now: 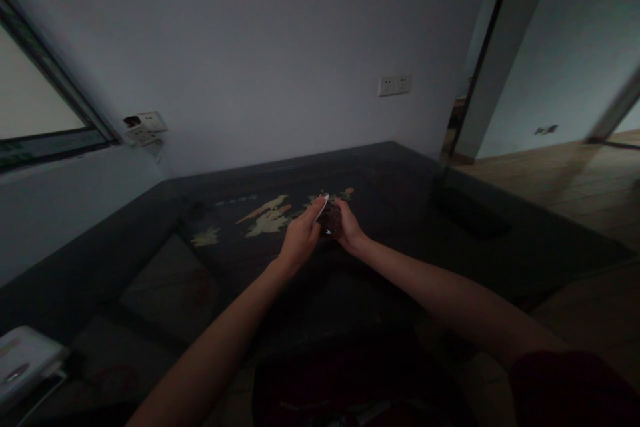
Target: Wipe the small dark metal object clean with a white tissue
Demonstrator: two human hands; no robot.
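Observation:
Both of my hands meet over the middle of a dark, glossy table (340, 287). Between them is a small dark, shiny object (330, 219) with bright glints; its kind is too dim to make out. My right hand (350, 225) curls round its right side, fingers partly hidden behind it. On the other side, my left hand (301, 233) is closed with the thumb up, pinching a thin white piece (323, 207) against the dark object. Whether that white piece is part of it I cannot tell.
A bird-and-flower picture (267, 217) decorates the tabletop. At the lower left stands a white box-like item (27, 360). Wall sockets (395, 85) are on the wall behind, and a plug adapter (143, 132) is by the window. Tiled floor (550, 177) lies to the right.

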